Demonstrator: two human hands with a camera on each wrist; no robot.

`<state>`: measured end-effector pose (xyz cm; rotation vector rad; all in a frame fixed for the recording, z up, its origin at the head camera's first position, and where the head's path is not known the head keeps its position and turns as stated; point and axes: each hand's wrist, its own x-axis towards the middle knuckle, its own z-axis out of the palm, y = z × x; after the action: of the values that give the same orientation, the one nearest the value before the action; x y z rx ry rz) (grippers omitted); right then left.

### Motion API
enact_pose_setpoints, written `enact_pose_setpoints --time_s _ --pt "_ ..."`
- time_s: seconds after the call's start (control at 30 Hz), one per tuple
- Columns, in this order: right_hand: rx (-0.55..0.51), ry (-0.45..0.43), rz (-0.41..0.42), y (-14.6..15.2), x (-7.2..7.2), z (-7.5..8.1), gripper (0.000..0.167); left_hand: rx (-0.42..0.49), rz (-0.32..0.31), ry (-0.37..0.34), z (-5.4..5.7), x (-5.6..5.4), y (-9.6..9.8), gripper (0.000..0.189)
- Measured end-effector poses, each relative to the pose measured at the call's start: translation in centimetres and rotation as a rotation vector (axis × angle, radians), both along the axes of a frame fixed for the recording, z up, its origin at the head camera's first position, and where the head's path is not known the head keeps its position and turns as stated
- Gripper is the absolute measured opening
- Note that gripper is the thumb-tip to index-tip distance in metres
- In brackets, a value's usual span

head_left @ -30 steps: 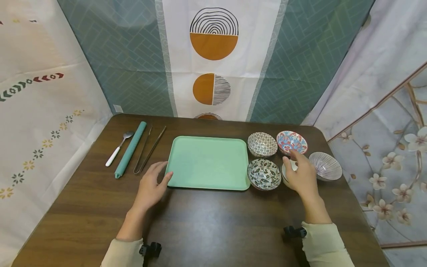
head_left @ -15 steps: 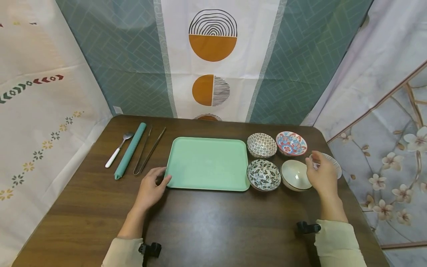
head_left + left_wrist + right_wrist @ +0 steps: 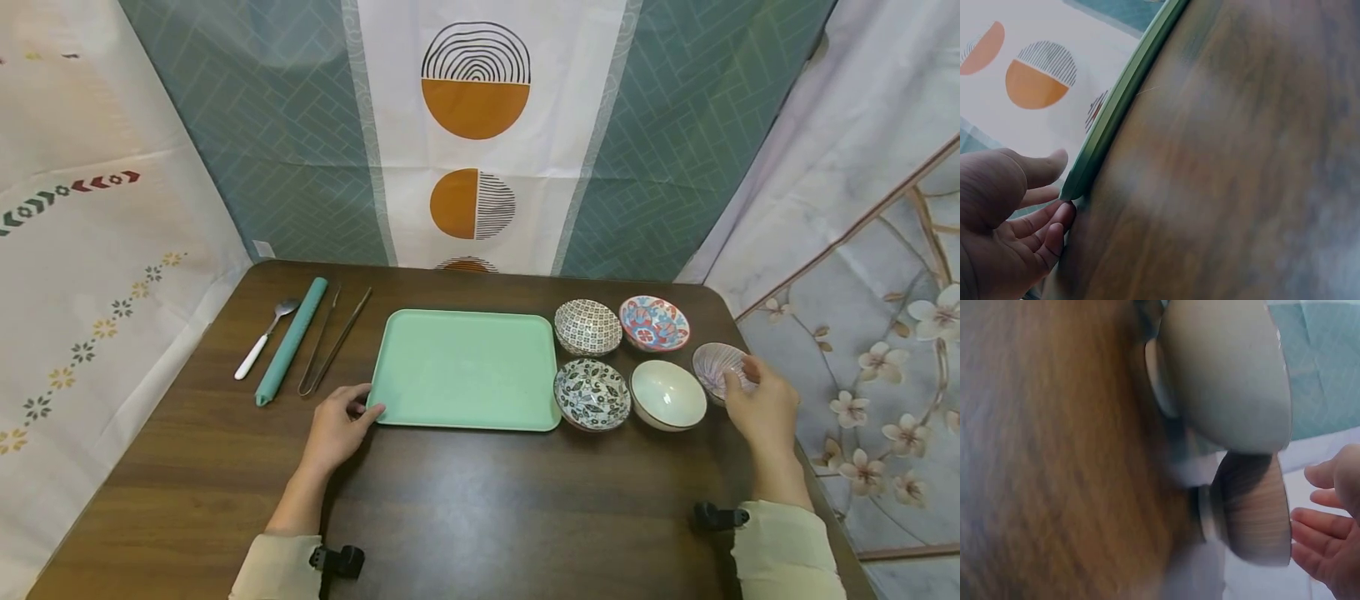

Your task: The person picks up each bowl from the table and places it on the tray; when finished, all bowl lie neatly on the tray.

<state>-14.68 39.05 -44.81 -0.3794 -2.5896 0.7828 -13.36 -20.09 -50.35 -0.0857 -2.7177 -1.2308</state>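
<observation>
At the near left corner of the pale green rectangular tray [image 3: 465, 368] is my left hand [image 3: 337, 425]. In the left wrist view its thumb extends over the tray side and its fingertips touch the corner from outside. My right hand [image 3: 768, 412] is at the right side of a small purple-striped bowl [image 3: 714, 367], covering part of it. The right wrist view shows relaxed fingers [image 3: 1319, 525] right at that bowl's rim, thumb apart from it. A plain cream bowl [image 3: 667, 394] stands beside the striped one, on its left.
Near the tray's right side are a leaf-patterned bowl [image 3: 592, 394], a checked bowl [image 3: 588, 327] and a red-and-blue bowl [image 3: 654, 322]. Left of the tray lie metal tongs [image 3: 322, 358], a rolled teal cloth [image 3: 291, 343] and a white-handled spoon [image 3: 258, 346]. Curtains surround the table [image 3: 457, 508].
My right hand has moved right, from over the cream bowl, past the striped bowl, to its right side. My left hand has come slightly closer around the tray's corner.
</observation>
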Motion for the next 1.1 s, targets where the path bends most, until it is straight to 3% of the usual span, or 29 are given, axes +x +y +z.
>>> enact_pose_setpoints --time_s 0.37,0.77,1.1 --pt "0.052 0.073 -0.075 2.1 0.7 -1.4 0.039 0.014 0.011 0.001 -0.3 0.0 -0.2 0.039" --pt "-0.005 -0.081 -0.198 3.5 0.3 -2.4 0.042 0.029 -0.001 0.016 -0.6 0.1 -0.2 0.039" --pt "-0.066 -0.091 -0.2 4.1 -0.3 -1.1 0.04 0.048 0.01 0.04 -0.9 0.1 -0.4 0.038"
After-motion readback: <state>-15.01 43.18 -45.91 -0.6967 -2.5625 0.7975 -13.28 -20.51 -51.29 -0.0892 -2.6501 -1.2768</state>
